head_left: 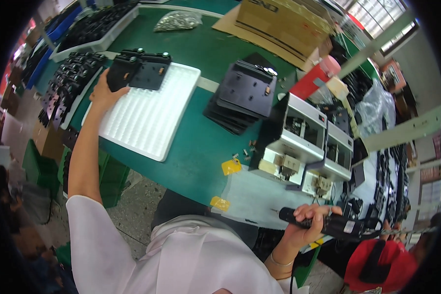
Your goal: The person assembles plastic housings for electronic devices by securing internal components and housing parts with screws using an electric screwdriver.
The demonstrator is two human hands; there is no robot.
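Observation:
My left hand (105, 94) grips the near left edge of a black plate (118, 76), thumb along its lower side. A second black plate (151, 73) lies right beside it, and both rest on the far end of a white ribbed tray (144, 115). Shiny round parts stand along their far edges, and a small copper-coloured piece shows on each. In my right hand (306, 226), low on the right, is a black electric screwdriver (340, 224). Its fingers are wrapped round the body, and the thin bit points left, away from the plates.
Stacked black plates (245, 90) stand right of the tray. Two grey screw-feeder machines (299, 130) sit farther right, near a red bottle (316, 78). Finished-looking black parts (71, 81) line the left edge. A cardboard box (284, 27) and a bag of metal pieces (177, 21) lie at the back.

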